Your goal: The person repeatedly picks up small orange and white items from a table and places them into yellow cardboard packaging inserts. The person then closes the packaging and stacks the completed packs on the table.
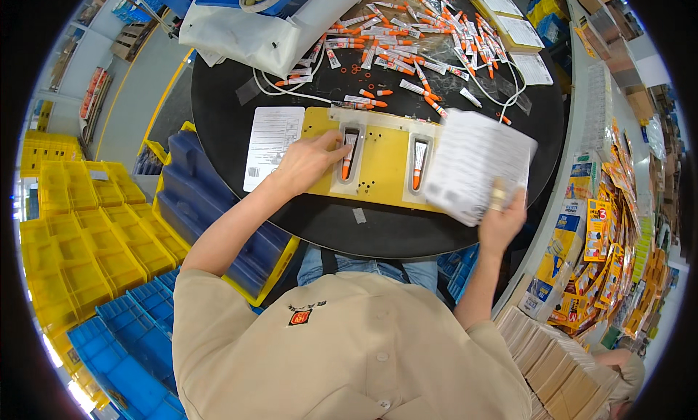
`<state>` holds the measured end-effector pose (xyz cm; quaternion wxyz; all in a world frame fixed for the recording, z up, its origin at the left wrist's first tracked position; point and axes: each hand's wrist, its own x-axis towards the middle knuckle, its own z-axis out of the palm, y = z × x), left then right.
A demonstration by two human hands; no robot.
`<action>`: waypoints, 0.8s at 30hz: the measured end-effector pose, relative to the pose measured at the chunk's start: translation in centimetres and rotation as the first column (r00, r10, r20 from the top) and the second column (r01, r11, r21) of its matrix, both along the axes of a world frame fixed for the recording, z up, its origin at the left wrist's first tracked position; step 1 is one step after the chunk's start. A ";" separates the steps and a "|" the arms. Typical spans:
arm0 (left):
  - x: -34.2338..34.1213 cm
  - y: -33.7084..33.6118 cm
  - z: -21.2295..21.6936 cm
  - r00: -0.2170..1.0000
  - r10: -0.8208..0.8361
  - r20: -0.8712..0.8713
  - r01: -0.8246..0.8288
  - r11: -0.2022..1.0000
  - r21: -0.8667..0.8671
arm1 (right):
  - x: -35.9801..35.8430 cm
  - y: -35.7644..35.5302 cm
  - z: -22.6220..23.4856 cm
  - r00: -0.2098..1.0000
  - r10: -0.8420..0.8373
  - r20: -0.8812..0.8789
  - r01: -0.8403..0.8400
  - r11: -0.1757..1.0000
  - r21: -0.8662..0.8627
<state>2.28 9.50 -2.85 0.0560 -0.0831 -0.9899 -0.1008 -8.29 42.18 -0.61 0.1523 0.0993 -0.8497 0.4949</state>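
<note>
My left hand is at the left recess of a yellow fixture board, its curled fingertips against a small orange-capped tube lying in a clear plastic blister. A second such tube lies in the right-hand blister. My right hand grips the lower right of a white printed card, smeared by motion, held over the board's right end. Whether it is one card or several, I cannot tell. Another white printed card lies flat under the board's left end.
Loose orange-capped tubes and small orange rings cover the far side of the round black table. A white cable runs among them. Yellow bins and blue bins stand left; packaged goods lie right.
</note>
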 end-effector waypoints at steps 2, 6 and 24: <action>-0.1 0.5 0.5 0.995 0.034 0.097 -0.030 0.999 -0.042 | 0.9 -2.5 -1.4 0.968 0.141 0.206 -0.152 0.988 0.040; 0.7 -0.9 0.2 0.930 0.345 0.127 -0.355 0.932 0.075 | 1.9 -6.5 -5.9 0.955 0.145 0.257 -0.183 0.974 0.132; 1.7 -2.3 4.5 0.692 0.602 0.399 -0.716 0.643 0.273 | -2.3 0.9 -9.7 0.995 0.090 -0.052 -0.012 0.598 0.802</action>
